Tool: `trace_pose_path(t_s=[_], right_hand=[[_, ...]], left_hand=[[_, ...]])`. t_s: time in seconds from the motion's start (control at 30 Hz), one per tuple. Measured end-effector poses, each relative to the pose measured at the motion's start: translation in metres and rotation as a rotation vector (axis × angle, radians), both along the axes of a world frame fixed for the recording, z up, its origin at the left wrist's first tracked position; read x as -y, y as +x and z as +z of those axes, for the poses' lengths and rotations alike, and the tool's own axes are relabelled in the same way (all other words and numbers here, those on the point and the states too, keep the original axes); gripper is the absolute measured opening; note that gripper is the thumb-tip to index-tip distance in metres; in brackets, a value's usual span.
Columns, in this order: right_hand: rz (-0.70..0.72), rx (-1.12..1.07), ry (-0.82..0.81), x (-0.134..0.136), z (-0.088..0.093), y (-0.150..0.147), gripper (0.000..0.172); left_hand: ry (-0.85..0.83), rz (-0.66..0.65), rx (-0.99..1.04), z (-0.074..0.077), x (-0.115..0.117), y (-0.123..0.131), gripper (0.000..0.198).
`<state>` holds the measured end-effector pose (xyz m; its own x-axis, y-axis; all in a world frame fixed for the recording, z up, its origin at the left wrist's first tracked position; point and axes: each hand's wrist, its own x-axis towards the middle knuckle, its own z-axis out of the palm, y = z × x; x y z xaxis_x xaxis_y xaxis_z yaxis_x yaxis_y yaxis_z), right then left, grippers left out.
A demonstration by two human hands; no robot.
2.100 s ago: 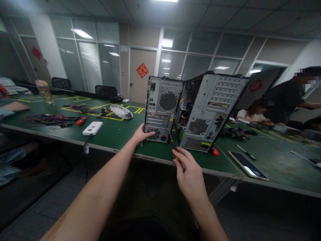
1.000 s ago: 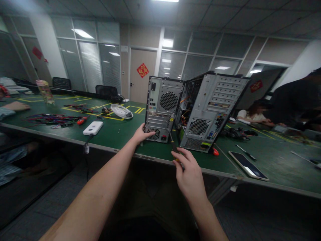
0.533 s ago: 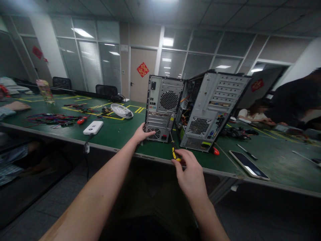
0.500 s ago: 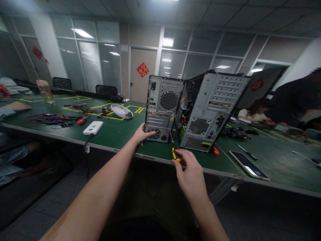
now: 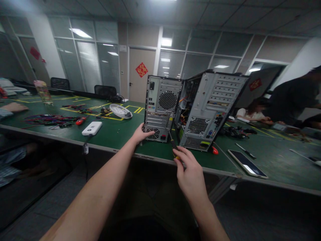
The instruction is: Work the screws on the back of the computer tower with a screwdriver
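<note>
Upright on the green table stands a computer case [image 5: 163, 115], its rear panel facing me. My left hand [image 5: 141, 134] grips its lower left corner, thumb across the power supply's fan grille and fingers hidden along the side. Between thumb and fingers, my right hand [image 5: 188, 164] holds a screwdriver [image 5: 173, 144] with a black and yellow handle. The shaft points up to the lower right edge of the rear panel; I cannot tell whether its tip sits in a screw. Close on the right, a second computer case [image 5: 210, 113] stands with its side open and wiring showing inside.
Right of the cases lie a phone [image 5: 247, 163], a thin tool [image 5: 245, 151] and black cables [image 5: 235, 131]. A white power bank [image 5: 92, 128], a white oval basket [image 5: 120, 111], a red-handled tool [image 5: 81, 121] and loose wires [image 5: 50, 120] lie left. Other people sit and stand around the table.
My right hand has shifted its grip on the screwdriver, fingers now covering more of the yellow handle. The left hand keeps its place on the case. The whole view has shifted slightly.
</note>
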<state>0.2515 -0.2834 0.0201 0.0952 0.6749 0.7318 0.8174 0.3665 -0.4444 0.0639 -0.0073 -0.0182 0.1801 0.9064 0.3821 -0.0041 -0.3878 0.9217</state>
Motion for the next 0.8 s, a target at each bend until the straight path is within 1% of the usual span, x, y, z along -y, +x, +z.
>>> trace_pose_path(t_s=[0.17, 0.23, 0.4, 0.53, 0.63, 0.8], right_hand=[[0.010, -0.066, -0.025, -0.0018, 0.0000, -0.0004, 0.026], [0.014, -0.080, -0.033, -0.0023, -0.0002, -0.0009, 0.026], [-0.021, -0.014, -0.021, -0.0006, 0.0002, -0.0001, 0.029], [-0.022, 0.005, -0.014, 0.0007, 0.0017, 0.0004, 0.031], [0.002, -0.037, -0.008, 0.0002, 0.0025, -0.0011, 0.026], [0.015, -0.116, -0.038, -0.0013, 0.0022, -0.0031, 0.024]], left_hand=[[0.009, -0.001, -0.010, 0.0003, 0.0004, 0.0004, 0.092], [0.008, -0.001, -0.012, -0.0003, -0.0003, 0.0004, 0.093], [0.009, 0.008, -0.009, -0.0011, -0.0014, -0.0002, 0.094], [0.011, 0.009, -0.021, -0.0008, -0.0007, -0.0012, 0.093], [0.011, 0.010, -0.021, -0.0011, -0.0008, -0.0009, 0.094], [0.011, 0.018, -0.025, -0.0020, -0.0021, 0.0000, 0.092]])
